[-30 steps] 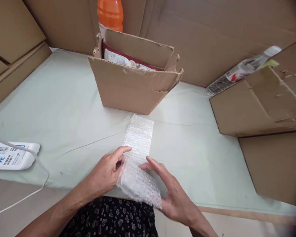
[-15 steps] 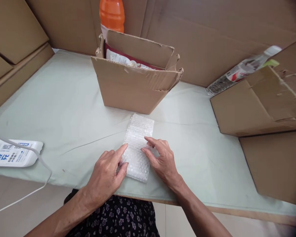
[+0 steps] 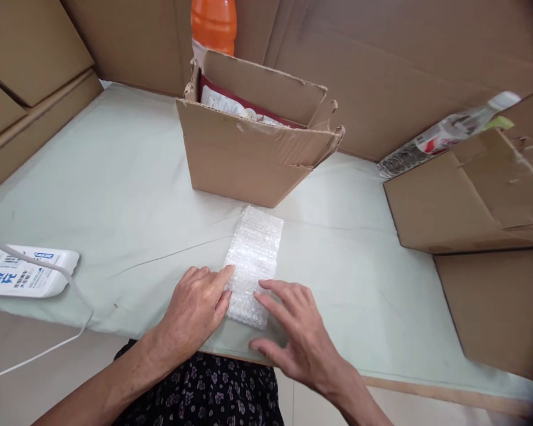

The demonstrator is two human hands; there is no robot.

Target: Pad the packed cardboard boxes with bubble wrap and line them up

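Note:
A flat, oblong piece of bubble wrap [image 3: 260, 236] lies on the pale green tablecloth, its long side pointing away from me. My left hand [image 3: 195, 307] grips its left edge, index finger and thumb on the plastic, the other fingers curled. On the right, my right hand [image 3: 297, 328] is open, its fingertips touching the wrap's lower right part and the thumb spread wide toward the table's front edge. Just beyond the wrap stands an open cardboard box [image 3: 244, 157] with white and dark red packaging inside.
Behind the box is an orange bottle [image 3: 214, 26]. A clear plastic bottle [image 3: 444, 139] leans beside a cardboard box [image 3: 444, 195] at the right. A white package with blue print [image 3: 31, 275] and a white cable [image 3: 77, 290] lie at the left. Cardboard panels [image 3: 382, 65] wall the back.
My right hand has opened wider and drawn back toward the front edge, its thumb leaving the wrap. My left hand stays at the left edge. The view has shifted slightly.

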